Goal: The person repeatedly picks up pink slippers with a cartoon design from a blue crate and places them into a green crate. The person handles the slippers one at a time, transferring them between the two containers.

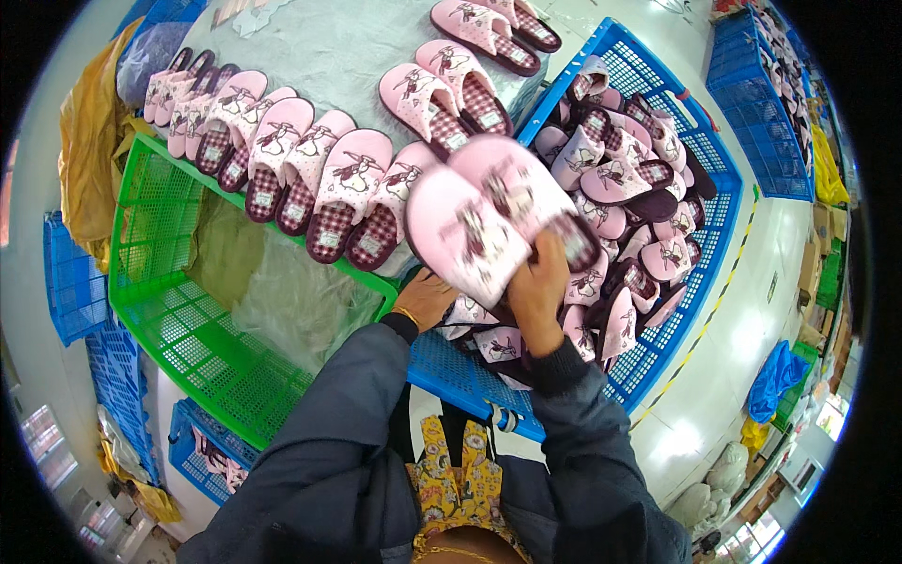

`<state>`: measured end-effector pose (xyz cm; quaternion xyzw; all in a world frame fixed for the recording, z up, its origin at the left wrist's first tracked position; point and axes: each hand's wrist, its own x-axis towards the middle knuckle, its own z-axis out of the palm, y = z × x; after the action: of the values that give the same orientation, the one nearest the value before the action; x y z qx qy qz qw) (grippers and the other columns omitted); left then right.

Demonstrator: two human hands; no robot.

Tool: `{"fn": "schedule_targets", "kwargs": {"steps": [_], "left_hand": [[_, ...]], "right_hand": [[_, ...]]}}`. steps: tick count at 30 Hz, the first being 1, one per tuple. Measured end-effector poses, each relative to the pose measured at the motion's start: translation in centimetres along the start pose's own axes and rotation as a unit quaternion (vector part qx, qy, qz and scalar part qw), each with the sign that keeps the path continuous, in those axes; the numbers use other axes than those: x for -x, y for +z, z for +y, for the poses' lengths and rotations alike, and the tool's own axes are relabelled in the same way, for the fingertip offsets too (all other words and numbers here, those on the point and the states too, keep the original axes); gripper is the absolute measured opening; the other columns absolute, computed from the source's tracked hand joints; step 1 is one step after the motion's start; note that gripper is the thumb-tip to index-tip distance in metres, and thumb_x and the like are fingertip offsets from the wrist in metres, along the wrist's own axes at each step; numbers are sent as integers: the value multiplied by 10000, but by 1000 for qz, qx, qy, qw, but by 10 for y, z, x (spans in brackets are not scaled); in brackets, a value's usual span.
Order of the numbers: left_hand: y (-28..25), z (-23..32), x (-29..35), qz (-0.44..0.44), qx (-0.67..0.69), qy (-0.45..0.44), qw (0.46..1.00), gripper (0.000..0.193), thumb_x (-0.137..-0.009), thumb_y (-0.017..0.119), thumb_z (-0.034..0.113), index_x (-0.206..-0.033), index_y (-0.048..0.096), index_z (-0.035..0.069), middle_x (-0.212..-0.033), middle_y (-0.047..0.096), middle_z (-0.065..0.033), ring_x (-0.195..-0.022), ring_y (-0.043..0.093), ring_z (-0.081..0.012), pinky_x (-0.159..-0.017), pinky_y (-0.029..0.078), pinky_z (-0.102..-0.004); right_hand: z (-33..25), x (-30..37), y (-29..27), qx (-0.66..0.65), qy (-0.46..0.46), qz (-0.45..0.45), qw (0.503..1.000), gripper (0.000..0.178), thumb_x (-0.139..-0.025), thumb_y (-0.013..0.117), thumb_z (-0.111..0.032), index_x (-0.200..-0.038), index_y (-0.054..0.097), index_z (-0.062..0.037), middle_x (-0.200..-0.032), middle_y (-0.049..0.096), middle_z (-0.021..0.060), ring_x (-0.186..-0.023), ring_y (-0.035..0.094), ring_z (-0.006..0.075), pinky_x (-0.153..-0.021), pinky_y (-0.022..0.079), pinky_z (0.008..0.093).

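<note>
My right hand (540,296) grips a pair of pink slippers (474,254) by their open ends, raised over the corner of the blue crate. The pair is slightly blurred; its toes point up and left, and a dark figure is printed on each upper. Just left of it, my left hand (427,299) is low between the green crate (216,376) and the blue crate (625,56). The raised slippers cover most of its fingers, so its grip is hidden. Below them, a jumbled heap of like slippers (620,179) fills the blue crate.
Beyond the green crate is a table (319,56) under clear plastic. Slipper pairs (352,188) with checked insoles line its near edge; further pairs (446,89) lie to the right. Clear plastic sheeting (301,301) lies in the green crate. Another blue crate (761,103) stands far right.
</note>
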<state>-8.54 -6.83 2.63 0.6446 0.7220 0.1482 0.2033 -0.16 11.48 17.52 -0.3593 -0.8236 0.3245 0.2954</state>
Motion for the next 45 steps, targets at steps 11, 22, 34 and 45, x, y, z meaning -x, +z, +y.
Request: {"fn": "schedule_targets", "kwargs": {"steps": [11,22,34,45], "left_hand": [[-23,-1,-4,39,-2,68,997,202,-872,503,178,-991,642,91,-1176,618,-34,-1252,473,-164,-1172,215,-417],[-8,0,-12,72,79,30,994,251,-823,539,177,-1026,676,124,-1149,656,-24,-1159,539,-186,-1136,259,-457],[-8,0,-8,81,-47,80,992,190,-769,574,115,-936,655,79,-1066,645,-61,-1203,525,-205,-1131,270,-472],[-12,3,-4,71,-22,67,995,182,-804,571,135,-952,641,55,-1093,647,-60,-1251,479,-191,-1158,243,-452]], "right_hand": [[-26,-100,167,126,-40,-62,989,185,-777,669,-209,-848,646,-39,-896,629,189,-768,614,414,-663,493,508],[-19,-44,110,-83,-56,57,993,439,-788,709,-72,-1187,535,-8,-1048,583,177,-851,624,300,-738,504,390],[99,141,-10,-124,331,-29,935,150,-886,630,-63,-1021,652,-2,-928,669,99,-814,633,172,-760,509,298],[28,-17,52,-144,99,-47,983,226,-868,675,-134,-1061,635,-26,-923,628,116,-757,596,220,-707,488,326]]}}
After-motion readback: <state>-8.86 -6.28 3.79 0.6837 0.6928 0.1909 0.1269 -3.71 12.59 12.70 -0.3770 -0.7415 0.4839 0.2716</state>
